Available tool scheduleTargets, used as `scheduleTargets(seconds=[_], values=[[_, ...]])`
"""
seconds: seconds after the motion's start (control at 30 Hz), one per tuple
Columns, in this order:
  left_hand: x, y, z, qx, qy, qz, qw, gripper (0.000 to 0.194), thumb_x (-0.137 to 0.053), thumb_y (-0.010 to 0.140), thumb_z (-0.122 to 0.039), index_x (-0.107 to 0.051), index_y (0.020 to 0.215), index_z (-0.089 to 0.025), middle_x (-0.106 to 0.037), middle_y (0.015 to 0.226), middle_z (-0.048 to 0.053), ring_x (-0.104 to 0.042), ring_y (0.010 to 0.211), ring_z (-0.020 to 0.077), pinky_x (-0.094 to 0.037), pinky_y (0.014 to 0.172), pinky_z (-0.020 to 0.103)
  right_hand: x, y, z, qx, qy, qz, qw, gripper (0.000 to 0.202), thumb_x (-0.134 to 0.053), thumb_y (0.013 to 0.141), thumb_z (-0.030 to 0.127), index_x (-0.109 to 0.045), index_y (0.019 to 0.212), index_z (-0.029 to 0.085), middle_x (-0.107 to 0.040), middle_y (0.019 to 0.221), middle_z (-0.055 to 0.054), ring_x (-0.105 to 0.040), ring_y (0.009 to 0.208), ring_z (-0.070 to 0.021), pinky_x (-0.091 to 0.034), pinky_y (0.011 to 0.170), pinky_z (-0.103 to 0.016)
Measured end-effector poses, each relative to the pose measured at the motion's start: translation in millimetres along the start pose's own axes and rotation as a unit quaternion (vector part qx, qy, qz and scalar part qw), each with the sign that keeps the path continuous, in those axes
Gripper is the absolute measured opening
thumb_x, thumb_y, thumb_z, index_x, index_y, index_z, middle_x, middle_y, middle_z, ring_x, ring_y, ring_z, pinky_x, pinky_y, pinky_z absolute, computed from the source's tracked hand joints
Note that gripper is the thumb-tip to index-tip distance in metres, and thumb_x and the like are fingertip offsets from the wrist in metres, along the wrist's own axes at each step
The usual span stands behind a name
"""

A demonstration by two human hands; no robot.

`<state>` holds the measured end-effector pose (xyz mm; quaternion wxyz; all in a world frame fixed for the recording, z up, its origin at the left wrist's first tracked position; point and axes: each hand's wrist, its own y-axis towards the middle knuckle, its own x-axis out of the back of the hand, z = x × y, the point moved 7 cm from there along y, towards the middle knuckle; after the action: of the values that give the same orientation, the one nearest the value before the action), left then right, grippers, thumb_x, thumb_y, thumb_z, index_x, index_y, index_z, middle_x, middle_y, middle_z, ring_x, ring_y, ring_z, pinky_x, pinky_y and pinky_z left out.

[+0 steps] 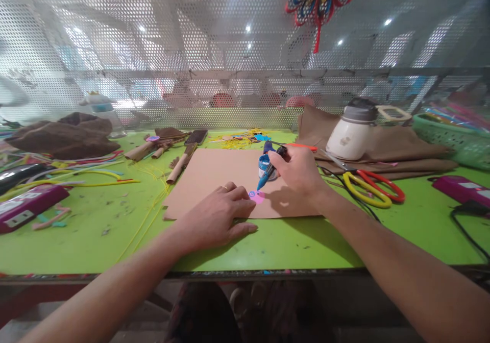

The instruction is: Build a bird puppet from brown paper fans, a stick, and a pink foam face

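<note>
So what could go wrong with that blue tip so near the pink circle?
The right hand is close to the small blue-and-white pot, so a bump might tip it over onto the brown board. The blue-tipped tool points down toward the pink circle, near the left hand, so a slip could make it poke that hand.
</note>
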<state>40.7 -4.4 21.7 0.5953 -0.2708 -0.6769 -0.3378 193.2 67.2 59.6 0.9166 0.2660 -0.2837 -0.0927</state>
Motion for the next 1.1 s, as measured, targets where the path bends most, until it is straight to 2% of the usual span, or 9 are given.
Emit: scheduleTargets(seconds=[0.17,0.37,0.5,1.1], values=[[0.7,-1,0,0.005,-0.001,0.0,1.0,0.034,-0.05,0.093,-0.048,-0.066,0.109,-0.021,-0.06,0.1,0.008,-0.05,0.095,0.0257,-0.04,0.086,0.04,1,0,1,0.007,-0.017,-0.002,1.0,0.033,-0.054,0.081,0.033,-0.047,0.051,0.02,-0.056,0.047,0.0,-0.052,0.048,-0.0127,-0.038,0.051,-0.025],[0.8,0,1,0.006,-0.005,-0.001,1.0,0.035,-0.05,0.093,-0.048,-0.066,0.111,-0.022,-0.06,0.101,0.008,-0.051,0.096,0.0259,-0.041,0.086,0.04,-7,-3,0,0.014,0.012,0.02,1.0,0.024,-0.055,0.082,0.031,-0.059,0.062,0.018,-0.065,0.057,-0.003,-0.061,0.058,-0.0166,-0.047,0.057,-0.026],[0.9,1,1,0.006,-0.006,-0.001,1.0,0.035,-0.05,0.093,-0.047,-0.065,0.112,-0.022,-0.06,0.101,0.008,-0.051,0.096,0.0259,-0.041,0.085,0.039,-10,-3,-1,0.012,0.016,0.029,0.999,0.022,-0.055,0.082,0.031,-0.061,0.066,0.017,-0.067,0.061,-0.004,-0.064,0.062,-0.0179,-0.05,0.06,-0.027],[1.5,0,1,0.002,0.0,-0.001,1.0,0.036,-0.048,0.095,-0.048,-0.064,0.113,-0.022,-0.06,0.103,0.009,-0.051,0.098,0.0262,-0.042,0.086,0.041,-6,-1,0,0.009,0.021,0.024,0.999,0.021,-0.054,0.081,0.029,-0.06,0.064,0.017,-0.067,0.061,-0.004,-0.064,0.063,-0.0182,-0.049,0.059,-0.027]])
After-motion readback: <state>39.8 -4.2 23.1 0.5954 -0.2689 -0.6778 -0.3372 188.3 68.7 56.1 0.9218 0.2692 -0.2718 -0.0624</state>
